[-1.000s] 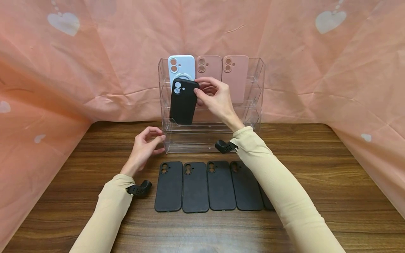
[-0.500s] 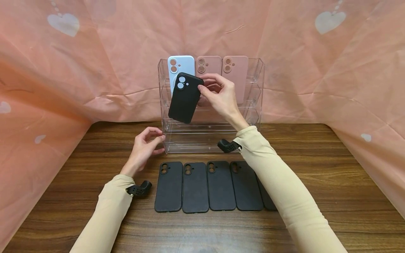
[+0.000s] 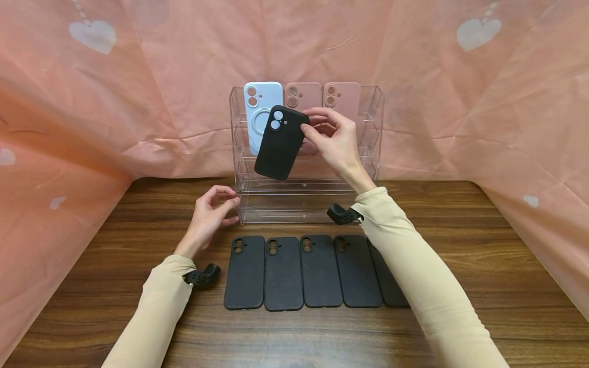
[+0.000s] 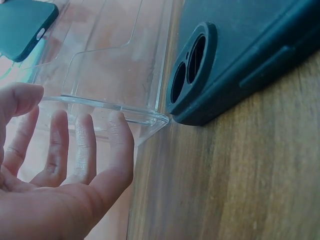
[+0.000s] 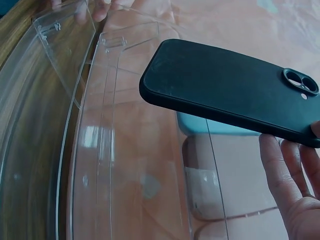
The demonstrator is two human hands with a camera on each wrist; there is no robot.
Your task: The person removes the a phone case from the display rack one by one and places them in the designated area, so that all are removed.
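My right hand [image 3: 337, 140] pinches a black phone case [image 3: 281, 144] by its upper right edge. The case hangs tilted in front of a clear acrylic display rack [image 3: 299, 215]; in the right wrist view that black case [image 5: 220, 87] lies slantwise, camera cutouts nearest the fingers. My left hand [image 3: 209, 217] holds the rack's left side edge, with thumb and curled fingers [image 4: 85, 150] at the clear panel in the left wrist view. A white phone case [image 3: 259, 97] with a ring and two pink phone cases [image 3: 303, 94] stand in the top tier, partly covered by the held case and right hand.
Several black phone cases [image 3: 284, 273] lie in a row on the wooden table [image 3: 184, 332] before the rack; my right sleeve [image 3: 423, 271] partly hides the rightmost one. A pink curtain [image 3: 414, 61] surrounds the table's back and sides.
My right hand has raised the black phone case slightly and carried it right, tilting it more and uncovering more of the white case. My left hand stays at the rack's side.
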